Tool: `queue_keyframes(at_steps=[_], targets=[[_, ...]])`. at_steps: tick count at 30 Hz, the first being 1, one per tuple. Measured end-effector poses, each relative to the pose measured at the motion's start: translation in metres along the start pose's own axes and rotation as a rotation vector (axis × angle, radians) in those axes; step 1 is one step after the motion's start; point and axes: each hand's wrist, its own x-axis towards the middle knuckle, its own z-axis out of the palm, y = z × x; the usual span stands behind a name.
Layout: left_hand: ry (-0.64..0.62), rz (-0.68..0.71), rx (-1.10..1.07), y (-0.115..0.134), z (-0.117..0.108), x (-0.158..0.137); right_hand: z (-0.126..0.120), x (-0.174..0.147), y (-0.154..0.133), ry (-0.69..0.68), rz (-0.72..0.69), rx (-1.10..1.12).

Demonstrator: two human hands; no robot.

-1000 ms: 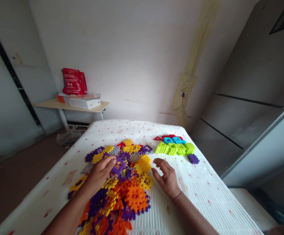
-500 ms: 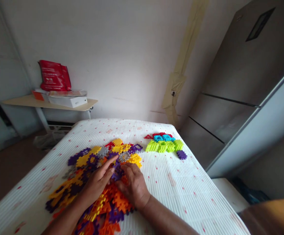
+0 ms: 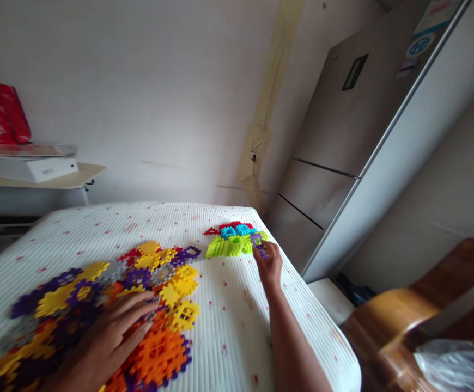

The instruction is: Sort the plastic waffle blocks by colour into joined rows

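My right hand [image 3: 268, 262] is closed in a pinch on a purple interlocking building tile [image 3: 256, 239] with toothed edges, over the right end of the sorted pieces. Beside it are stacked lime-green tiles [image 3: 224, 247], blue tiles [image 3: 235, 231] behind them, and red tiles [image 3: 211, 231] at the back. My left hand [image 3: 114, 326] lies with fingers stretched over the mixed heap, touching its pieces. That heap holds yellow tiles [image 3: 186, 314], an orange group [image 3: 161, 354], purple tiles [image 3: 192, 253] and grey tiles [image 3: 163, 275]. The palm hides part of the heap.
A white ribbed cloth with red dots covers the table [image 3: 229, 316]. The fridge [image 3: 322, 136] stands beyond its right edge, and a wooden chair [image 3: 388, 310] is at the right. A side table [image 3: 77, 177] at the left carries a white box [image 3: 51, 169] and red bag [image 3: 0, 111].
My right hand has left the heap and moved right to the green stacks with a purple tile. The left hand remains over the heap. The view has turned to the right.
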Motion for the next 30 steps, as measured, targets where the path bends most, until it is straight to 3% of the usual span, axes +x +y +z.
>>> queue_keyframes(at_steps=[4, 10, 13, 23, 26, 30], targets=[[-0.029, 0.031, 0.022, -0.004, 0.002, -0.002, -0.008, 0.003, 0.026, -0.112, 0.101, -0.271], [-0.015, 0.045, 0.066, -0.01, 0.006, -0.006, 0.002, -0.014, 0.015, -0.394, 0.141, -0.545], [-0.006, 0.052, 0.071, -0.01, 0.006, -0.006, 0.004, -0.017, 0.016, -0.468, 0.16, -0.643], [-0.06, 0.02, 0.011, -0.006, 0.003, -0.007, 0.008, -0.019, 0.024, -0.458, 0.073, -0.727], [0.019, -0.057, -0.011, 0.0, -0.01, -0.004, 0.009, -0.021, 0.028, -0.47, 0.037, -0.714], [0.183, -0.267, 0.006, 0.002, -0.036, 0.001, 0.011, -0.022, 0.032, -0.433, -0.018, -0.675]])
